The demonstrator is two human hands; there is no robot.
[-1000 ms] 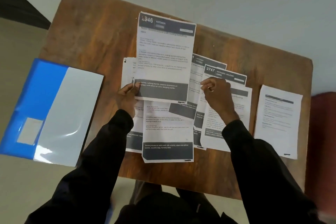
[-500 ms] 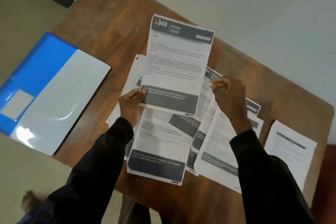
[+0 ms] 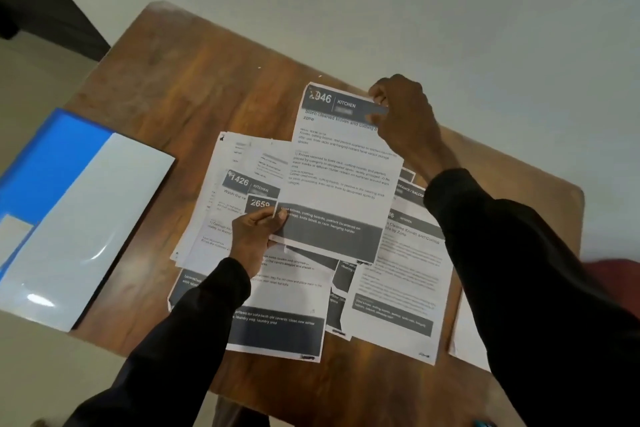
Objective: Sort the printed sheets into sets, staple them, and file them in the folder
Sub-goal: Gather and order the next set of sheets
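- White sheet [image 3: 341, 166] headed "Kitchen" is held over the pile [image 3: 398, 281] mid-desk [image 3: 207, 80]; the left hand [image 3: 254, 236] pinches its near-left corner, the right hand [image 3: 403, 107] its far-right corner.
- Folder [image 3: 79, 218] lies at the left edge.
- Sorting step, I judge; next, find its matching set.
- Half a second ago the right hand was lower, over the pile.

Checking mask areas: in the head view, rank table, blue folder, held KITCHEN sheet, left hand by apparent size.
1. table
2-3. blue folder and held KITCHEN sheet: too close to rank; folder is cropped by the frame
4. left hand
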